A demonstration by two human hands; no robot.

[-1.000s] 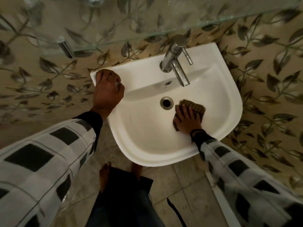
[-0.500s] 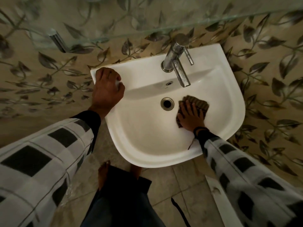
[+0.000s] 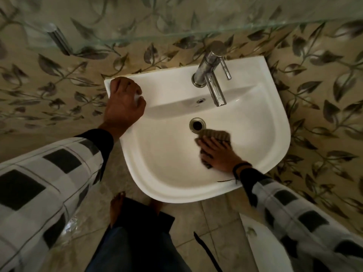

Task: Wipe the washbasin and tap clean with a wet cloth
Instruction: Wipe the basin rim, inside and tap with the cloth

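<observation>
Right hand (image 3: 218, 154), grip flat on the cloth (image 3: 216, 134), has slid it to the drain (image 3: 197, 125); left hand (image 3: 123, 107) stays curled at the basin (image 3: 255, 118) corner, round what I cannot tell

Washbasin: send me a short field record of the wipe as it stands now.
washbasin: white, wall-mounted
cloth: brown, flat in bowl, beside the drain
right hand: straight fingers press cloth
left hand: curled on back-left rim corner; grip unclear
tap: untouched, no water seen running
</observation>
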